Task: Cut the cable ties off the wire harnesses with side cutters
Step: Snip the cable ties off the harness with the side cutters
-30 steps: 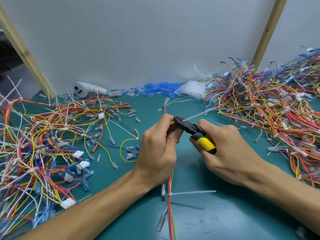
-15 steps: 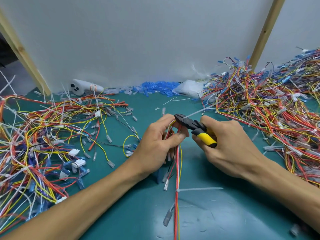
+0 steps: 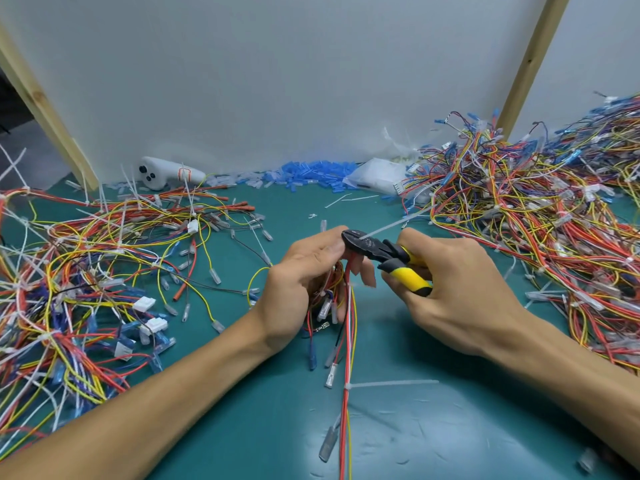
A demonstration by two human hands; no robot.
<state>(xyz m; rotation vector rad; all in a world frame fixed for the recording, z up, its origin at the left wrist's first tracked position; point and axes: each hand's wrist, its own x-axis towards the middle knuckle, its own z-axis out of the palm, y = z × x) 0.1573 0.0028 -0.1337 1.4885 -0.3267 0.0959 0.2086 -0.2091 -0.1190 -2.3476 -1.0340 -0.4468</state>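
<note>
My left hand grips a wire harness of red, yellow and white wires that hangs down towards me over the teal mat. My right hand holds the yellow-and-black side cutters, whose black jaws sit at the top of the harness, right against my left fingertips. A white cable tie tail sticks out from the jaws to the upper right. Lower on the same harness another cable tie points right.
A tangled heap of harnesses covers the left of the teal mat; a bigger heap fills the right. Blue connector sleeves, a white plastic bag and a white controller lie along the white back wall.
The harness has been lifted, so more of its terminals hang below my left hand. Both hands and the cutters have stayed together at the mat's middle, jaws still at the tie.
</note>
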